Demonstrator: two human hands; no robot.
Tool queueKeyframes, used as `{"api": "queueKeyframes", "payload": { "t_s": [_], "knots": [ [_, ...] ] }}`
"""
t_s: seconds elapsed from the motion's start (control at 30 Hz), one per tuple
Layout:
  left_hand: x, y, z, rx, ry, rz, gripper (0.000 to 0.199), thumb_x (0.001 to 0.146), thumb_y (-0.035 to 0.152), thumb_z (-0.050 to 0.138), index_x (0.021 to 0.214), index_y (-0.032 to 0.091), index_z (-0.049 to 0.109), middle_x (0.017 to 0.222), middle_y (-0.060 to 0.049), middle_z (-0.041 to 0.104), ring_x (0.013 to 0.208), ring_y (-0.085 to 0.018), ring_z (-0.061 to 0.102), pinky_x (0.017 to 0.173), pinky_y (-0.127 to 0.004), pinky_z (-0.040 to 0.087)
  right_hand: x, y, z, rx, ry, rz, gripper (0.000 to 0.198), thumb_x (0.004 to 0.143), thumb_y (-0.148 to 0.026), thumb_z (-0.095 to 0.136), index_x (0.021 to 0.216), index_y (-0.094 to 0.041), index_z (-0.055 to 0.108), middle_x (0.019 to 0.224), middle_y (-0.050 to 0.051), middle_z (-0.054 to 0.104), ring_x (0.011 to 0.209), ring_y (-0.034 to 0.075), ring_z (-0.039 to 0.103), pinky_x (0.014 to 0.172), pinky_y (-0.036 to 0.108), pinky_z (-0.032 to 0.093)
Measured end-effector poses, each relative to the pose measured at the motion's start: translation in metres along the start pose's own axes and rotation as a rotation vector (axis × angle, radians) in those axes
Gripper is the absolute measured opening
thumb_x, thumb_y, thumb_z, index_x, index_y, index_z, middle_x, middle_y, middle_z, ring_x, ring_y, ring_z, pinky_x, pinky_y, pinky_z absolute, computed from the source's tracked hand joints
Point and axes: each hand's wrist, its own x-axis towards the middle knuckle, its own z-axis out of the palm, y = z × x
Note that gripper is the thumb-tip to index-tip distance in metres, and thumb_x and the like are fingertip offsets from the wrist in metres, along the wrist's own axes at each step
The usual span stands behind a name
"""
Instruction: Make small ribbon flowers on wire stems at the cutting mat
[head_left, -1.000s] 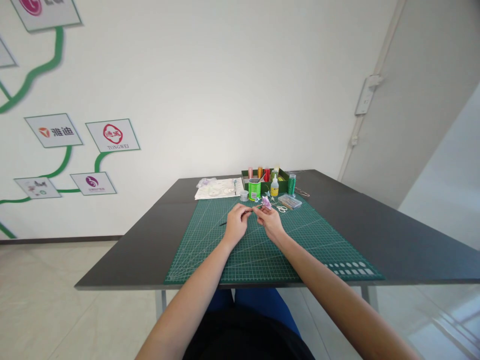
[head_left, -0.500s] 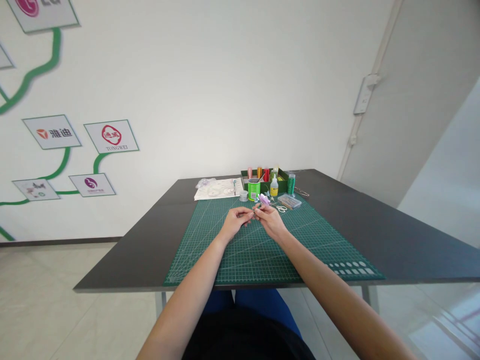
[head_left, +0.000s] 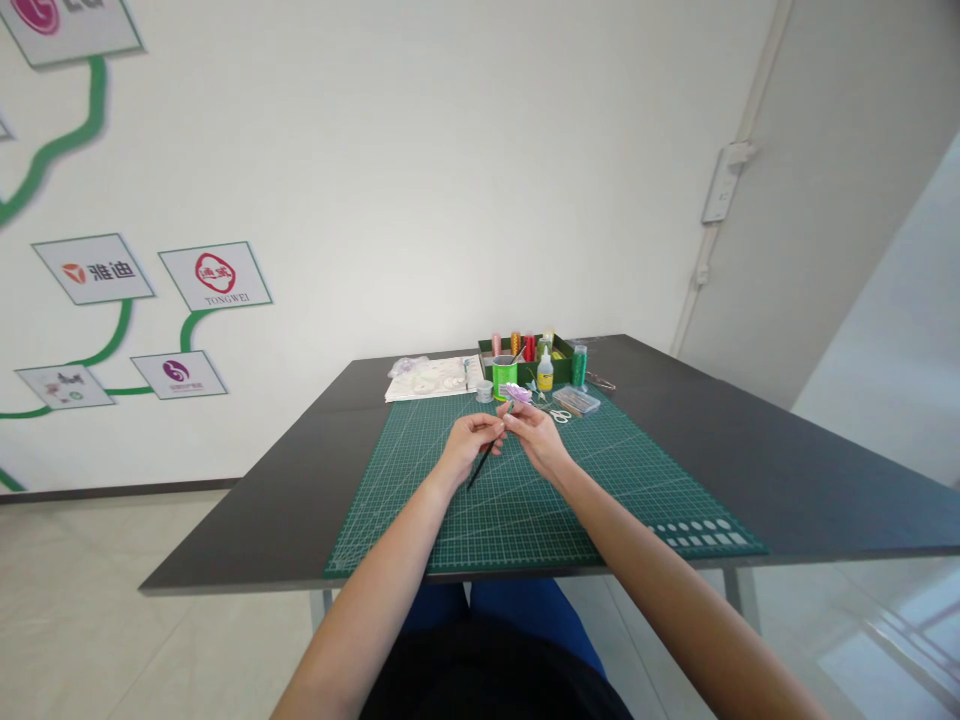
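Note:
A pale purple artificial flower [head_left: 516,392] is held above the cutting mat, just beyond my fingertips. From between my hands a thin dark stem [head_left: 481,466] slants down toward me and to the left. My left hand [head_left: 471,441] pinches this stem with thumb and fingers. Touching it at the fingertips, my right hand [head_left: 535,432] is closed on the stem just below the flower head. The fingers hide where the flower and the dark stem meet.
A green cutting mat [head_left: 405,500] covers the middle of the black table [head_left: 277,500]. Beyond my hands are a green can [head_left: 505,376], glue bottle [head_left: 545,372], white scissors [head_left: 560,416], clear case [head_left: 576,400], box of thread spools [head_left: 562,353] and white cloth [head_left: 420,382].
The flower has tipped left, over the fingertips. The dark stem now shows slanting below my left hand. Both hands stay together at about the same spot, and the view has shifted slightly.

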Motion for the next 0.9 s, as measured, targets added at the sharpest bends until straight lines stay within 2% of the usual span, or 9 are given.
{"api": "queueKeyframes", "payload": {
  "t_s": [0.1,0.2,0.33,0.53,0.6,0.67,0.77,0.83,0.9],
  "knots": [
    [-0.005,0.005,0.007,0.009,0.013,-0.010,0.045,0.055,0.045,0.092,0.073,0.010,0.070,0.063,-0.002,0.066,0.052,-0.009,0.057,0.052,-0.023,0.047,-0.001,-0.003,0.002,0.048,0.015,-0.025,0.038,0.054,-0.037,0.095,0.062,-0.019,0.062,0.076,0.000,0.067,0.065,0.012,0.058,0.063,0.028,0.051],
    [-0.011,0.013,0.011,-0.026,-0.037,-0.078,0.046,0.054,0.042,0.094,0.075,0.009,0.070,0.066,-0.003,0.067,0.055,-0.010,0.060,0.056,-0.025,0.051,-0.002,-0.011,0.003,0.075,-0.048,-0.022,0.034,0.058,-0.031,0.093,0.058,-0.019,0.061,0.083,0.001,0.069,0.065,0.012,0.058,0.059,0.027,0.050],
    [-0.018,0.024,0.014,-0.073,-0.127,-0.164,0.045,0.053,0.040,0.095,0.073,0.008,0.071,0.070,-0.005,0.070,0.058,-0.012,0.064,0.062,-0.027,0.053,-0.004,-0.022,0.003,0.051,-0.155,-0.013,0.028,0.066,-0.033,0.090,0.060,-0.018,0.067,0.098,0.005,0.071,0.065,0.011,0.058,0.056,0.026,0.050],
    [-0.023,0.028,0.016,-0.129,-0.158,-0.194,0.044,0.052,0.039,0.097,0.070,0.008,0.071,0.071,-0.006,0.072,0.059,-0.013,0.066,0.063,-0.026,0.055,-0.003,-0.031,0.003,0.021,-0.313,0.005,0.025,0.072,-0.041,0.086,0.072,-0.019,0.076,0.107,0.006,0.071,0.048,0.006,0.049,0.043,0.025,0.044],
    [-0.024,0.028,0.016,-0.153,-0.152,-0.205,0.045,0.049,0.038,0.098,0.071,0.008,0.072,0.069,-0.006,0.071,0.058,-0.013,0.066,0.061,-0.025,0.055,-0.004,-0.033,0.005,0.015,-0.340,-0.002,0.025,0.073,-0.043,0.085,0.073,-0.019,0.077,0.108,0.007,0.071,0.054,0.008,0.053,0.048,0.026,0.047],
    [-0.024,0.028,0.017,-0.181,-0.121,-0.195,0.047,0.048,0.038,0.098,0.072,0.008,0.072,0.066,-0.004,0.070,0.057,-0.012,0.065,0.060,-0.025,0.055,-0.005,-0.033,0.008,0.003,-0.331,-0.016,0.026,0.074,-0.045,0.084,0.074,-0.019,0.077,0.108,0.008,0.072,0.068,0.013,0.060,0.060,0.028,0.052],
    [-0.025,0.029,0.017,-0.207,-0.042,-0.151,0.047,0.047,0.038,0.098,0.073,0.008,0.072,0.065,-0.003,0.069,0.058,-0.012,0.065,0.061,-0.024,0.055,-0.005,-0.033,0.013,0.018,-0.277,-0.009,0.032,0.074,-0.051,0.083,0.088,-0.022,0.080,0.108,0.010,0.074,0.093,0.022,0.065,0.079,0.034,0.054],
    [-0.026,0.031,0.019,-0.202,0.015,-0.126,0.046,0.048,0.037,0.098,0.074,0.009,0.072,0.066,-0.003,0.070,0.059,-0.011,0.065,0.062,-0.024,0.055,-0.006,-0.033,0.015,0.053,-0.247,0.008,0.039,0.072,-0.054,0.084,0.096,-0.023,0.079,0.108,0.010,0.075,0.105,0.025,0.064,0.085,0.037,0.053],
    [-0.026,0.031,0.020,-0.178,0.064,-0.112,0.044,0.049,0.035,0.097,0.074,0.009,0.072,0.066,-0.003,0.071,0.058,-0.011,0.064,0.062,-0.023,0.054,-0.005,-0.033,0.017,0.083,-0.229,0.016,0.037,0.071,-0.052,0.085,0.094,-0.024,0.079,0.108,0.009,0.075,0.109,0.025,0.064,0.086,0.036,0.053]
  ]
}}
